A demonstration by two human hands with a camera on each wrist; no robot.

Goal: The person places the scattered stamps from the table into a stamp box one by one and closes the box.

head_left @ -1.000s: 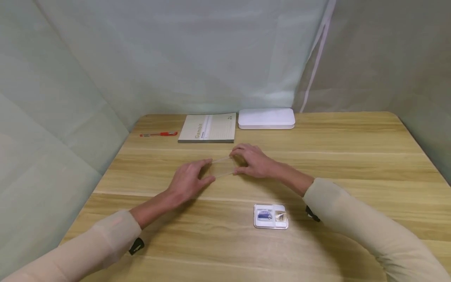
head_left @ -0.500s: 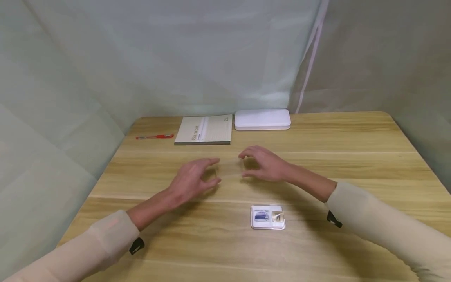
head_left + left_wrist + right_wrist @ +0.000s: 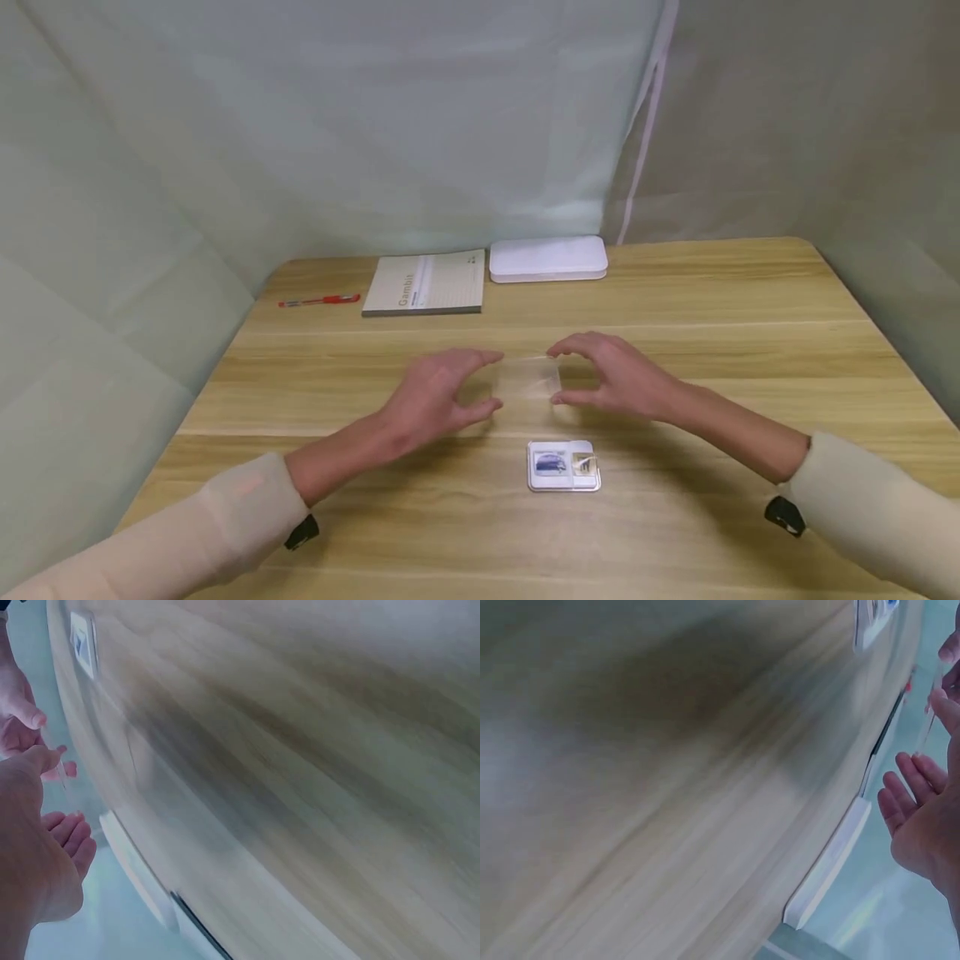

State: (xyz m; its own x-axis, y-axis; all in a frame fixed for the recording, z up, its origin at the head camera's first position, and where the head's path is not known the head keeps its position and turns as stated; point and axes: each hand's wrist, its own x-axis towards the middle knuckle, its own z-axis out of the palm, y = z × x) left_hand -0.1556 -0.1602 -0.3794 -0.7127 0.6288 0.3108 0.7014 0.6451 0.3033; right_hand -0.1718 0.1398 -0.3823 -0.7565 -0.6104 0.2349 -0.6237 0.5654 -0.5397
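Observation:
A thin, clear rectangular plastic piece (image 3: pixel 527 379), perhaps a lid, is held level above the table between both hands. My left hand (image 3: pixel 431 396) grips its left side between thumb and fingers. Its right side is gripped the same way by my right hand (image 3: pixel 622 379). In the right wrist view the clear piece (image 3: pixel 928 729) appears edge-on, lifted off the tabletop. Below it, nearer me, a small clear-rimmed case (image 3: pixel 564 467) lies flat, with a blue-printed picture and a gold-coloured piece on a white insert.
At the back of the wooden table (image 3: pixel 712 350) lie a red pen (image 3: pixel 321 300), a notebook (image 3: pixel 427 283) marked "Gambit" and a white box (image 3: pixel 549 259). Pale fabric walls (image 3: pixel 420 125) rise behind the table and at both sides.
Both hands have carried the clear piece to the right and a little nearer, to just behind the small case. The head view has shifted slightly. The case stays where it lay.

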